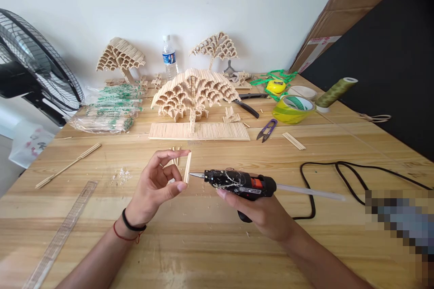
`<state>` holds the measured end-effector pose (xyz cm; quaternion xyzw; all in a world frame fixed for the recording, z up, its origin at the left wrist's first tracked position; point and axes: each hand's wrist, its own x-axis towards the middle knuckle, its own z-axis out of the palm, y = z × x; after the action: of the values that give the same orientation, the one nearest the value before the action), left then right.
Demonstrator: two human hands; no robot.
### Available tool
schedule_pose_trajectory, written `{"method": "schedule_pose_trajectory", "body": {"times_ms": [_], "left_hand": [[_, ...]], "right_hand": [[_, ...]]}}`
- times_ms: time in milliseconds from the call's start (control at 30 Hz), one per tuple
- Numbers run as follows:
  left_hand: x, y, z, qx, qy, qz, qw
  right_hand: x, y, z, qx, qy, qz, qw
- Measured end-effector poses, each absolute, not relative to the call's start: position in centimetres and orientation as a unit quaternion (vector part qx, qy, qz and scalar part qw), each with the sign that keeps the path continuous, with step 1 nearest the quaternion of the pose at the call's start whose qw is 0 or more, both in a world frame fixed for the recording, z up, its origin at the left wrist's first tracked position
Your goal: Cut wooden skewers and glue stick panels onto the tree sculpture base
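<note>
Between its thumb and fingertips my left hand (158, 180) grips a few short wooden sticks (187, 168) that lie side by side and stand nearly upright. My right hand (267, 214) is wrapped round a black glue gun (240, 184). Its metal nozzle points left and is at, or almost at, the sticks' right side; I cannot tell whether they touch. A clear glue stick (310, 192) juts from the gun's rear. Beyond my hands stands a tree-shaped stick model (193, 95) behind a flat strip of sticks (220, 131).
Purple-handled snips (267, 130), yellow tape (291, 109), a thread spool (337, 93) and a black cord (313, 198) lie to the right. On the left are a ruler (64, 230), bagged sticks (108, 108) and a fan (37, 63). A water bottle (168, 58) stands at the back.
</note>
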<state>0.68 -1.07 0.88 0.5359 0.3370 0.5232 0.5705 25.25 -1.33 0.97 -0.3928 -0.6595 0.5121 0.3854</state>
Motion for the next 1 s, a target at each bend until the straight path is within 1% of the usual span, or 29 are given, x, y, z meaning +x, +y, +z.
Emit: {"method": "schedule_pose_trajectory", "body": {"times_ms": [567, 1000], "left_hand": [[1.01, -1.18, 1.09, 0.548, 0.332, 0.522, 0.563], [1.14, -1.31, 1.01, 0.554, 0.324, 0.519, 0.564]], "right_hand": [[25.29, -1.32, 0.55, -0.417, -0.660, 0.484, 0.395], [25.44, -1.20, 0.10, -0.445, -0.636, 0.492, 0.393]]}}
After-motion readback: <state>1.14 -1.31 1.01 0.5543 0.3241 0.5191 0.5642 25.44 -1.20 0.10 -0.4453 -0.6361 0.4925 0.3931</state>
